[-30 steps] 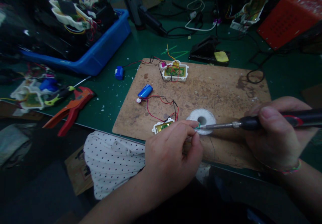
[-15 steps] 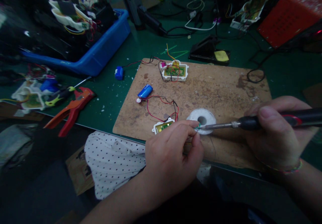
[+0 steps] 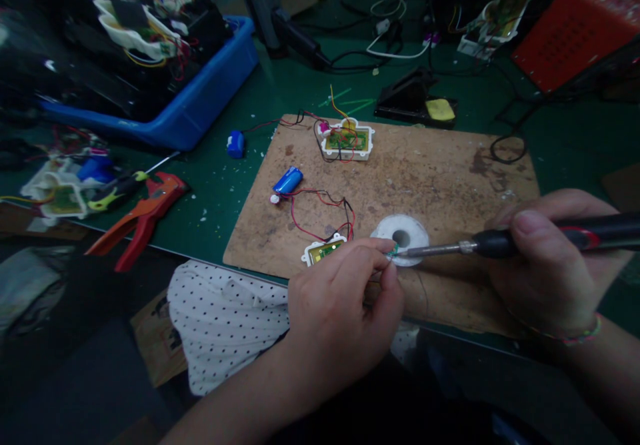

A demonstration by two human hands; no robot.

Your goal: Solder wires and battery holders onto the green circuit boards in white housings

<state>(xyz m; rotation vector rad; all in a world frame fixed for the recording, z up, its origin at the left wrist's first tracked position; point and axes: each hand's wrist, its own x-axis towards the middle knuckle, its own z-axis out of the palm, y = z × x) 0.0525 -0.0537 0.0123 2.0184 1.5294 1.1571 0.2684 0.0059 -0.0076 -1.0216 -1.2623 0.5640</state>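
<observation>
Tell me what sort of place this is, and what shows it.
Probably an electronics assembly or repair bench: a soldering iron in the right hand, a yellow sponge on a stand, and a wired circuit board.

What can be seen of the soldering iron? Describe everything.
The soldering iron has a black handle with a red marking and a slim, greyish shaft that looks metal. The right hand grips the handle, holding it nearly level, tip pointing left toward a small green piece at the left hand; tip contact is unclear. Its rear leaves the frame.
</observation>
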